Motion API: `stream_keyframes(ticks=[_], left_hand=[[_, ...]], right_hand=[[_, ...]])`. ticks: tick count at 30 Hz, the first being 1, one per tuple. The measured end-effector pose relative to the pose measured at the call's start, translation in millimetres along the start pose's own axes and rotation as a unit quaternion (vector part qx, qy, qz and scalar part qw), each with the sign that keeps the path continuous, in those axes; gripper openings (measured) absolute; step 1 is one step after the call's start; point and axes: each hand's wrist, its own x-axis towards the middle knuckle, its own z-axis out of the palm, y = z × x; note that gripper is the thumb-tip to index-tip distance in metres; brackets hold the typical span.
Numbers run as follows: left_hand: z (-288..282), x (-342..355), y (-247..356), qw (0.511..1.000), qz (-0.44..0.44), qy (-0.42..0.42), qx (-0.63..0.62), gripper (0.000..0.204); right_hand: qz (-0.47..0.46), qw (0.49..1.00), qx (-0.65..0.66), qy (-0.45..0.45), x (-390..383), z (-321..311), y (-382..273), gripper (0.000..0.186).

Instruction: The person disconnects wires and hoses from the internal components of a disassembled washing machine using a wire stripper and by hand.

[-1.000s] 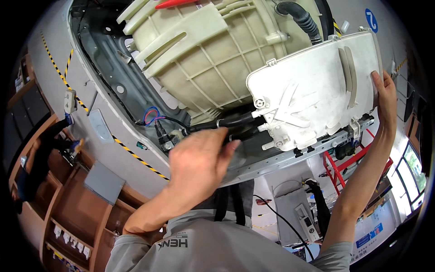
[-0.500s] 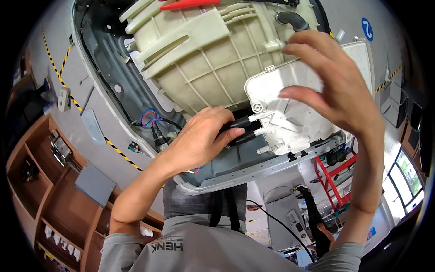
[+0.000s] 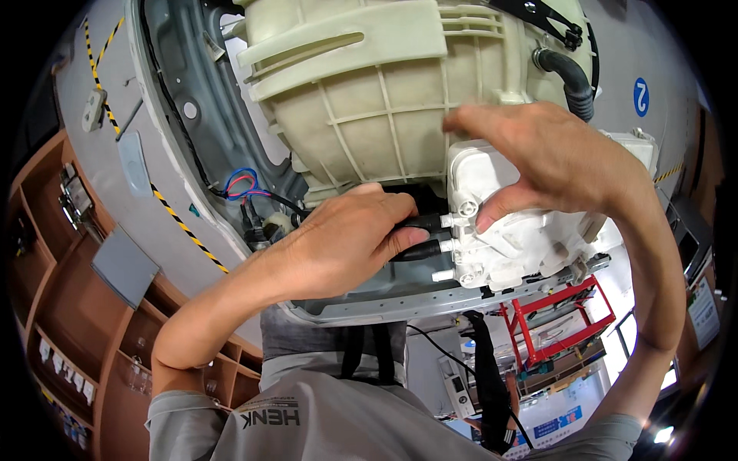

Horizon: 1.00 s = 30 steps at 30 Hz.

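A white plastic box with short spigots (image 3: pixel 492 257), apparently a washing machine's detergent dispenser, sits on the right of the grey metal cabinet. My left hand (image 3: pixel 346 240) is closed round a black rubber hose (image 3: pixel 429 222), whose end meets the box's upper spigot. A second black hose (image 3: pixel 423 250) runs just below it to the middle spigot; the lowest spigot is bare. My right hand (image 3: pixel 557 157) arches over the box with thumb and fingers apart, holding nothing. Its thumb lies at the box's face near the upper spigot; whether it touches cannot be told. Its fingertips are blurred.
Beyond my hands lies a large cream ribbed tub (image 3: pixel 361 115) inside the cabinet frame (image 3: pixel 181 207). A grey corrugated hose (image 3: pixel 573 81) leaves the tub at right. Blue and red wires (image 3: pixel 242 183) loop at left. A red metal stand (image 3: pixel 557 319) and wooden shelves (image 3: pixel 84 292) stand farther off.
My view has shifted, so the tub and box sit differently in the picture. My right hand has come down closer to the box's spigot side. My left hand keeps its grip on the hose.
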Motion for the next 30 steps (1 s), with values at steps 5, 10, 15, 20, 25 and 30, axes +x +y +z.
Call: stream_keyframes(ticks=[5,10,15,20,25,30], left_hand=[[2.6,4.2,-0.6,0.998,0.042,-0.013,0.045,0.03],[12.3,4.2,-6.8,0.994,0.085,0.033,0.06,0.032],[14.4,5.2,-6.3,0.996,0.076,0.02,0.042,0.033],[9.5,5.5,-2.1,0.999,0.053,-0.003,0.01,0.033],[8.7,4.5,-2.3,0.999,0.043,-0.005,-0.009,0.033],[7.9,4.3,-1.6,0.999,0.035,0.032,0.002,0.033]], right_hand=[[0.067,0.99,-0.046,-0.112,6.0,-7.2,-12.8,0.072],[0.052,0.991,-0.05,-0.112,5.7,-2.5,-7.2,0.074],[0.062,0.988,-0.042,-0.133,9.5,-3.6,-8.6,0.069],[0.046,0.994,-0.01,-0.094,9.2,-3.9,-9.7,0.064],[0.068,0.994,0.013,-0.084,8.5,-4.6,-11.9,0.062],[0.078,0.995,0.043,-0.05,12.0,-4.7,-10.5,0.06]])
